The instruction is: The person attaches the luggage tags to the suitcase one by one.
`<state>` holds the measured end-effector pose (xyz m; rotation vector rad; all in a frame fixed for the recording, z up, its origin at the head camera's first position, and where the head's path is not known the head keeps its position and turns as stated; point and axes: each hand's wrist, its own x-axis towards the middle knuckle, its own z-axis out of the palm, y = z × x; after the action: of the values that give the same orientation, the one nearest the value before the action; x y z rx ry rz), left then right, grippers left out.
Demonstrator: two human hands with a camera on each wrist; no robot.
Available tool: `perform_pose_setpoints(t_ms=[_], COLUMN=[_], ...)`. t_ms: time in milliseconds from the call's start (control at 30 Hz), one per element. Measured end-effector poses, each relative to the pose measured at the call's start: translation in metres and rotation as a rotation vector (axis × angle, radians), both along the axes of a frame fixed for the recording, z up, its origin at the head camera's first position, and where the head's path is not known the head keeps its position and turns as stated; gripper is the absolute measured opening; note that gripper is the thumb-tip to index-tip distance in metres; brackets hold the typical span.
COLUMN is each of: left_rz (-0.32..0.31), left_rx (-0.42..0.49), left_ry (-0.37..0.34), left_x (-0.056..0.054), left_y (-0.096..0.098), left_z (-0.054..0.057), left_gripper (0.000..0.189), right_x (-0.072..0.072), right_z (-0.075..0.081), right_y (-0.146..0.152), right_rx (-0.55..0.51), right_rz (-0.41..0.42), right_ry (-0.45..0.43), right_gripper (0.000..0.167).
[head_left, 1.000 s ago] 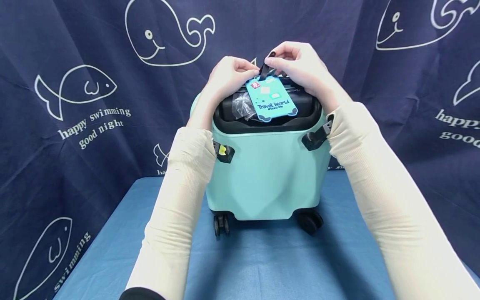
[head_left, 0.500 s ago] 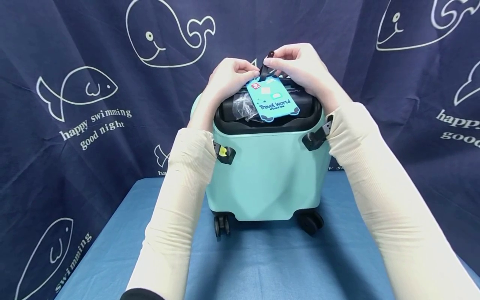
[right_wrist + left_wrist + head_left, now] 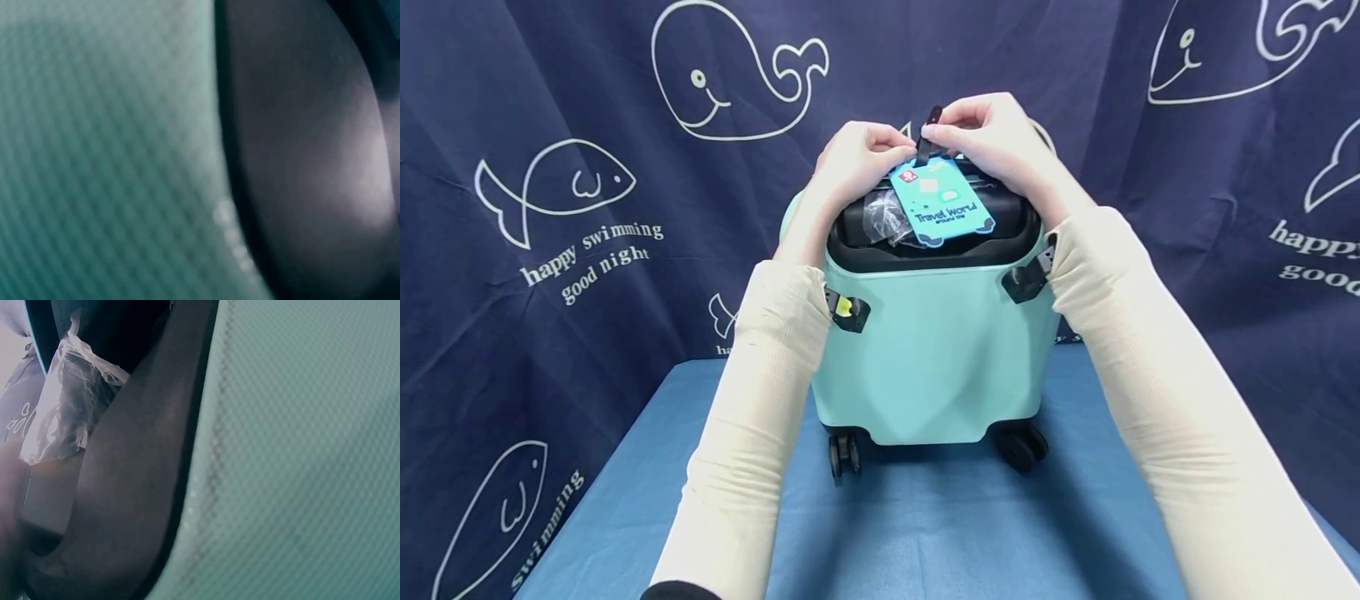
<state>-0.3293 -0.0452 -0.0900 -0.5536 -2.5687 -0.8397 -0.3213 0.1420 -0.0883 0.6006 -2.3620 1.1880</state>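
A mint-green suitcase (image 3: 932,358) with a black recessed top stands upright on its wheels. A light blue luggage tag (image 3: 942,204) printed "Travel World" lies slanted across that top, its black strap (image 3: 922,152) rising from the upper end. My left hand (image 3: 859,162) pinches at the strap's base beside the tag, thumb against forefinger. Higher up, my right hand (image 3: 1000,146) pinches the strap near its free tip. Fingers partly cover the strap and the handle behind it. The wrist views are filled mostly by the textured green shell (image 3: 300,450) and black trim (image 3: 300,150).
Crumpled clear plastic wrap (image 3: 883,217) clings to the black top, left of the tag. Wrist cameras on black mounts sit by both cuffs. A blue cloth (image 3: 880,533) covers the table, and a navy curtain (image 3: 587,67) with fish drawings hangs behind.
My right fingers and the strap's tip have shifted slightly left. The left hand keeps its pinch; the suitcase stays in place while the head view moves a little.
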Motion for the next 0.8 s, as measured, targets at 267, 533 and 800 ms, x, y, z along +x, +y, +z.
perform_pose_setpoints(t_ms=[267, 533, 800], left_rz=[-0.004, -0.006, -0.012], left_rx=[0.009, 0.007, 0.015], left_ry=[0.0, 0.006, 0.005], left_x=[-0.0007, -0.0005, -0.0009], left_y=[-0.0001, -0.0008, -0.0009], left_z=[0.0005, -0.0014, -0.0007], left_gripper=[0.021, 0.021, 0.021], right_x=[0.0006, -0.0002, -0.0004], right_z=[0.0003, -0.0009, 0.0005], right_y=[-0.0037, -0.005, -0.0033], right_rx=[0.094, 0.122, 0.151], right_rz=[0.003, -0.012, -0.016], right_ry=[0.093, 0.108, 0.077], right_gripper=[0.022, 0.027, 0.032])
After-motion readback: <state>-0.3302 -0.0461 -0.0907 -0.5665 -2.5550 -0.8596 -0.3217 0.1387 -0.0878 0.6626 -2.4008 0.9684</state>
